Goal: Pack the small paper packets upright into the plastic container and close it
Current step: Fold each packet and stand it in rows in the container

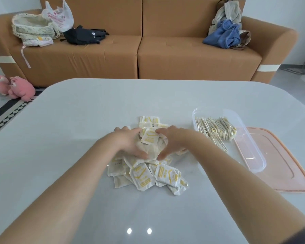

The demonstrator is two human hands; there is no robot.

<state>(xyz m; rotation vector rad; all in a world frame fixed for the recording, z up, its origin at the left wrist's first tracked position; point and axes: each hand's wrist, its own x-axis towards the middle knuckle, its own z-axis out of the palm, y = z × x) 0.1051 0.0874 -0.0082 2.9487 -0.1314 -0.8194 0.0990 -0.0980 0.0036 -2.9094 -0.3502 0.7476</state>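
- left hand [128, 143] is cupping a bunch from the left, fingers curled
- small white-and-yellow paper packets [148, 176] are lying heaped mid pale grey table [60, 138], top bunch squeezed between both palms
- right hand [173, 141] is cupping it likewise
- clear oblong plastic container [253, 155] is sitting open, apart rightward, holding upright packets
- pink plastic lid [289, 173] is lying alongside

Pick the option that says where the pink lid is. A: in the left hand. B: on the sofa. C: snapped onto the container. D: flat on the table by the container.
D: the pink lid lies flat on the table at the right side of the open container, while the left hand and the right hand grip packets at the pile.
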